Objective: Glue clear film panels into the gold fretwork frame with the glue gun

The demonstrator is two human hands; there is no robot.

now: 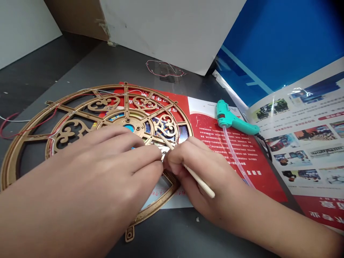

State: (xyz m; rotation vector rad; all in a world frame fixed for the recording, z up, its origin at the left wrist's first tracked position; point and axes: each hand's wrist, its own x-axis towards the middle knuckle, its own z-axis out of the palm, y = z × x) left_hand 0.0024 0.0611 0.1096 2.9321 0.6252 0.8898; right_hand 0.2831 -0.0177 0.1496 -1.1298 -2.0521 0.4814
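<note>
Hands closed and meeting at the gold filigree wheel (103, 104): left hand (94, 168) with fingertips pressing a small shiny piece (163, 153), right hand (199, 175) gripping a wooden stick (195, 177) against it; teal glue gun (231, 116) lying right of the wheel, on a red leaflet (258, 179).

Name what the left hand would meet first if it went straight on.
Most likely the fingers of the right hand, just ahead of the left hand; a small shiny piece sits between them, though depth is unclear.
</note>
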